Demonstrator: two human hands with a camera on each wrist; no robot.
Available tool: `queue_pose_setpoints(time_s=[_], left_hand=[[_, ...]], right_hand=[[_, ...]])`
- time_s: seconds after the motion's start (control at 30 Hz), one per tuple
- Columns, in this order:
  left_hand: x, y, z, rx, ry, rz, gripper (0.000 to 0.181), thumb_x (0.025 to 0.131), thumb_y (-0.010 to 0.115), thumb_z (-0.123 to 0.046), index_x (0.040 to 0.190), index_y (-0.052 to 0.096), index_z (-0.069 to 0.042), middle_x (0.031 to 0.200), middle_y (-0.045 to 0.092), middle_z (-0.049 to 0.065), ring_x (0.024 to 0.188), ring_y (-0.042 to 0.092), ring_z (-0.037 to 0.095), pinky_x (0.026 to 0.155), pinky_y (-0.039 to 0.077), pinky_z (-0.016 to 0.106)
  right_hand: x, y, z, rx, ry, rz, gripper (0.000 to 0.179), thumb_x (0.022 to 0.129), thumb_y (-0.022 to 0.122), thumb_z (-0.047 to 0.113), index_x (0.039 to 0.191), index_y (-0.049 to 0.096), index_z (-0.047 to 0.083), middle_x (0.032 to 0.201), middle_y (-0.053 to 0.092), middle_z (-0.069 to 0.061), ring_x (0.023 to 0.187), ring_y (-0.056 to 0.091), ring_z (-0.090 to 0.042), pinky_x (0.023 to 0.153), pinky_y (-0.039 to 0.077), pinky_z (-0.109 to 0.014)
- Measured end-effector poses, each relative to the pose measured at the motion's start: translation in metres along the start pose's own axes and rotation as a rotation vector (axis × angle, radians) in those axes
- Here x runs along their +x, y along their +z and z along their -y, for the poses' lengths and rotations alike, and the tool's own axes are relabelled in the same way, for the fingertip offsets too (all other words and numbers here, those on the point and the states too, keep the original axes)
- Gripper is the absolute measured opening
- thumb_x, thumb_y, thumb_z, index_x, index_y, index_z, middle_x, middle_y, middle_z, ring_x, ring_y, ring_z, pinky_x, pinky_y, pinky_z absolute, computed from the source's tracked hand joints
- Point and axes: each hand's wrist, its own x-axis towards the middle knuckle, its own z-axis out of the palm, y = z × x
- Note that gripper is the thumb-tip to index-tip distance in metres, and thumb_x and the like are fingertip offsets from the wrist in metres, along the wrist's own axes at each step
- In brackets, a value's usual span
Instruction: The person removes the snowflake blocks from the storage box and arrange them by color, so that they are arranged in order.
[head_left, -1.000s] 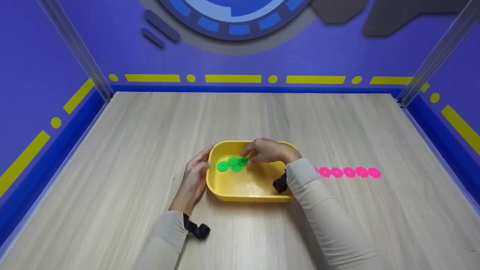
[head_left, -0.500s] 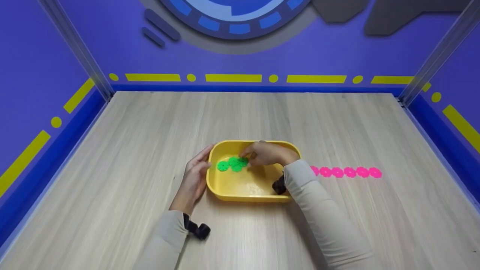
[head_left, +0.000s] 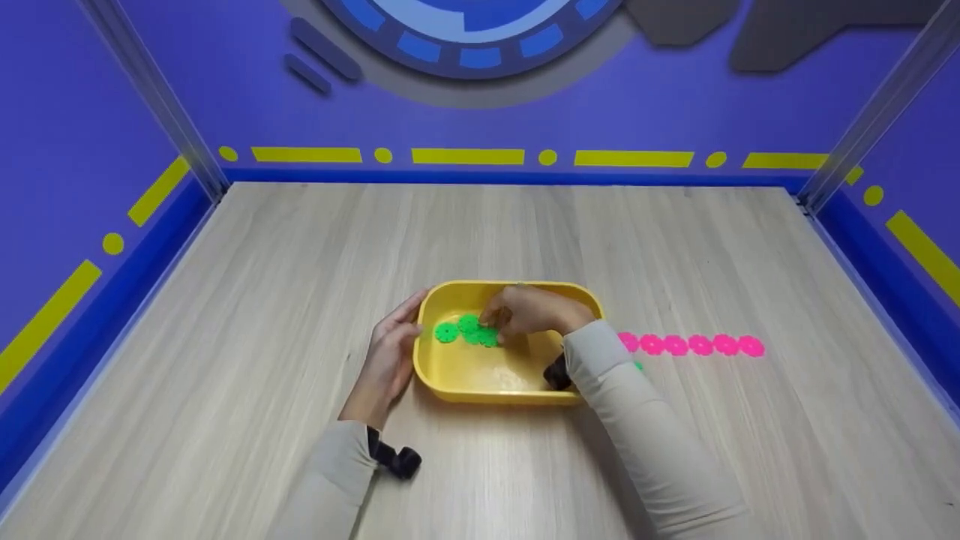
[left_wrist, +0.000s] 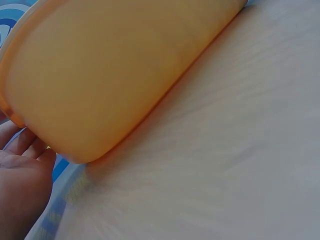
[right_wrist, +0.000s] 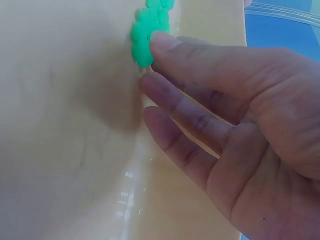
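A yellow plastic tub (head_left: 495,396) stands on the table, with several green flower-shaped discs (head_left: 447,332) lying in its left half, some overlapping. My left hand (head_left: 390,352) holds the tub's left side, thumb at the rim and fingers along the outer wall; in the left wrist view those fingers touch the tub's outside. Inside the tub, my right hand (head_left: 529,307) reaches down to the discs. The right wrist view has its thumb on a green disc (right_wrist: 143,42), pinching it with the index finger, which is mostly hidden; the other fingers are bent loosely.
Right of the tub, several pink flower-shaped discs (head_left: 701,345) form a row on the wooden table (head_left: 337,247). A sliver of a green piece (head_left: 639,366) shows beside the right sleeve (head_left: 645,420). Blue printed walls (head_left: 480,120) enclose the table at the back and sides.
My right hand has shifted slightly, and the green disc at its fingertips has moved a little toward me. The right forearm has edged left, uncovering a green sliver beside the sleeve. My left hand is unchanged.
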Motion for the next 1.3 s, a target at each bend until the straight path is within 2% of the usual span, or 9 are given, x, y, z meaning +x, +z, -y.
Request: queue_pose_setpoints(time_s=[0.2, 0.5, 0.9, 1.3], left_hand=[[-0.0004, 0.0005, -0.0006, 0.003, 0.001, 0.001, 0.064, 0.083, 0.037, 0.011, 0.146, 0.031, 0.007, 0.157, 0.027, 0.018, 0.146, 0.024, 0.025, 0.120, 0.022, 0.036], [-0.0014, -0.0007, -0.0013, 0.004, -0.005, 0.007, 0.064, 0.084, 0.039, 0.010, 0.147, 0.030, 0.006, 0.157, 0.026, 0.017, 0.147, 0.023, 0.024, 0.120, 0.022, 0.036], [-0.0006, -0.0004, -0.0014, 0.013, -0.007, 0.006, 0.064, 0.083, 0.039, 0.011, 0.146, 0.031, 0.005, 0.157, 0.026, 0.016, 0.147, 0.023, 0.024, 0.120, 0.022, 0.036], [-0.0017, -0.0006, -0.0017, 0.012, 0.005, 0.016, 0.063, 0.084, 0.038, 0.010, 0.146, 0.030, 0.006, 0.156, 0.027, 0.018, 0.146, 0.025, 0.025, 0.119, 0.023, 0.037]], right_hand=[[0.0013, 0.0027, 0.0007, -0.028, 0.021, -0.016, 0.031, 0.079, 0.075, 0.005, 0.110, 0.070, 0.004, 0.106, 0.072, -0.009, 0.097, 0.066, -0.021, 0.088, 0.056, -0.032], [0.0055, 0.0079, 0.0017, -0.084, 0.034, -0.026, 0.023, 0.078, 0.077, 0.008, 0.100, 0.070, 0.006, 0.092, 0.069, -0.004, 0.081, 0.057, -0.012, 0.078, 0.054, -0.025], [0.0041, 0.0064, 0.0020, -0.054, 0.055, -0.005, 0.022, 0.077, 0.077, 0.006, 0.096, 0.065, 0.009, 0.088, 0.064, -0.002, 0.079, 0.054, -0.012, 0.074, 0.050, -0.023], [-0.0027, 0.0003, 0.0008, -0.034, -0.023, -0.031, 0.020, 0.077, 0.073, -0.003, 0.094, 0.068, 0.005, 0.092, 0.068, -0.008, 0.080, 0.056, -0.013, 0.074, 0.053, -0.024]])
